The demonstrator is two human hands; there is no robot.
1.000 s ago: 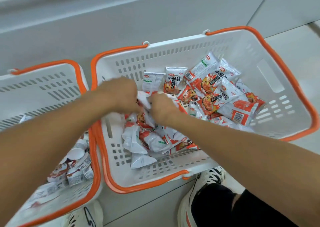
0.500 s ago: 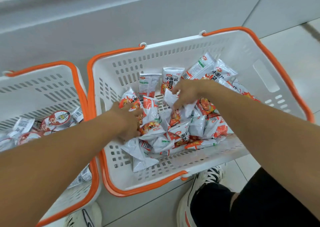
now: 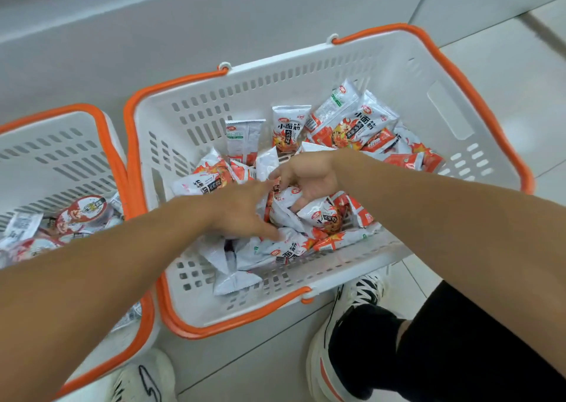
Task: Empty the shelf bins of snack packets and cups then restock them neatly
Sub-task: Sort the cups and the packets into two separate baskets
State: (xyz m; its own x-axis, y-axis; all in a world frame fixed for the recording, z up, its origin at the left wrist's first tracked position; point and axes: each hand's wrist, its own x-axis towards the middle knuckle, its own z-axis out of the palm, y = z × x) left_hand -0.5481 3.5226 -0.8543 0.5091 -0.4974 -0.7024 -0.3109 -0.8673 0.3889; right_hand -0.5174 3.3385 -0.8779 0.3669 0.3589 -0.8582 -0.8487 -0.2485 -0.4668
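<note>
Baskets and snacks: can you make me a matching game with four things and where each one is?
Things:
1. snack packets
2. cups
3. left hand
4. striped shoe

Places:
A. on the floor beside the big basket's near corner
B. inside the left basket
C. piled in the big basket
D. reaching onto the packets near the big basket's front

Pairs: 1-C, 2-B, 3-D, 4-A
</note>
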